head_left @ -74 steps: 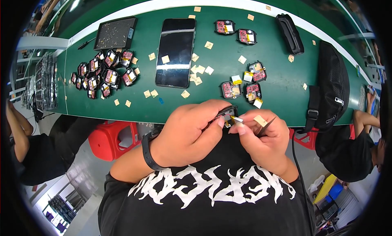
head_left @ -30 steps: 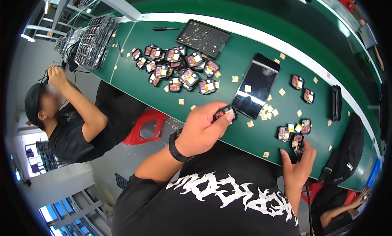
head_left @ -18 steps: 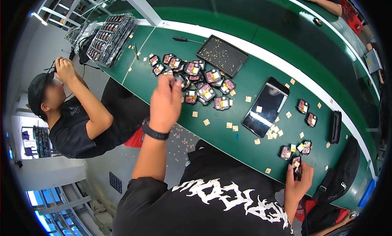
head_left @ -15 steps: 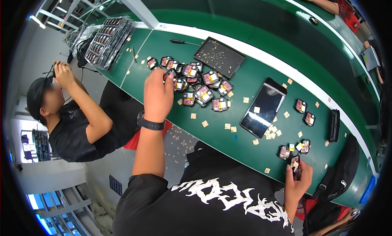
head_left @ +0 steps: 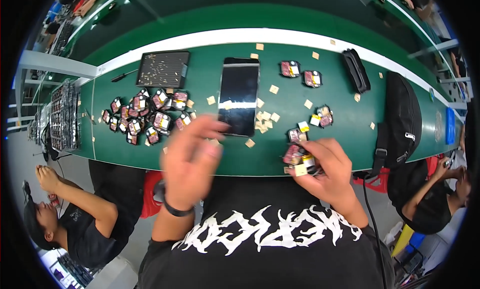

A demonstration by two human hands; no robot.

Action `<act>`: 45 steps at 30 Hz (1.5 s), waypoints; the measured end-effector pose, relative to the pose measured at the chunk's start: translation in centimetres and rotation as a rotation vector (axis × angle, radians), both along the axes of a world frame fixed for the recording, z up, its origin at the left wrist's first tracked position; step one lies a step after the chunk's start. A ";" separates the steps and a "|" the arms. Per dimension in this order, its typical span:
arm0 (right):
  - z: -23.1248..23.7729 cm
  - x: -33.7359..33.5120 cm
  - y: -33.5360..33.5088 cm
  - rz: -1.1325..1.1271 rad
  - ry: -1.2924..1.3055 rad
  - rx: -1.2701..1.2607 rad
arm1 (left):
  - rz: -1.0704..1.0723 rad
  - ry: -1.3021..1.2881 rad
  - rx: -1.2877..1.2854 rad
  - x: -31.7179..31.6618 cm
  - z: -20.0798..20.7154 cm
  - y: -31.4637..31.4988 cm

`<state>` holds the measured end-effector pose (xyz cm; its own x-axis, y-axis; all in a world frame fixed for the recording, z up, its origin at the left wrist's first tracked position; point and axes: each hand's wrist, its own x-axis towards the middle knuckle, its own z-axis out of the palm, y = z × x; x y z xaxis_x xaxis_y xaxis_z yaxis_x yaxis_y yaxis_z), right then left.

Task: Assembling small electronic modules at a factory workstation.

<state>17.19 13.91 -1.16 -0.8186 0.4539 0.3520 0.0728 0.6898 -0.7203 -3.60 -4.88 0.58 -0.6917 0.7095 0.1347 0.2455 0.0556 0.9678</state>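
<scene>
My left hand point(head_left: 192, 161) hovers over the near edge of the table, in front of the phone. It is blurred, its fingers look stretched out and apart, and I see nothing in them. My right hand point(head_left: 327, 166) grips a small electronic module point(head_left: 294, 154) with a red circuit board and black casing, between thumb and fingers. A pale square piece point(head_left: 300, 170) shows at its thumb tip. Just beyond lie another module point(head_left: 297, 135) and one with a yellow-and-white part point(head_left: 325, 116). A pile of similar modules point(head_left: 135, 111) sits to the left.
A dark phone or tablet point(head_left: 239, 96) lies mid-table among loose pale squares point(head_left: 274, 89). Behind the pile are a black tray point(head_left: 162, 69) and a screwdriver point(head_left: 120, 77). Two modules point(head_left: 290, 68), a black case point(head_left: 356, 71) and a black bag point(head_left: 402, 119) occupy the right. Stacked clear trays point(head_left: 65, 116) stand far left.
My left hand has left the module pile and come back toward the middle, its fingers now apart. The view has turned to the right. My right hand still grips a module.
</scene>
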 end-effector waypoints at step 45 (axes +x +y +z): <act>0.5 3.0 -0.5 0.011 -0.140 -1.481 | -0.410 -0.344 -0.154 6.1 -1.1 5.4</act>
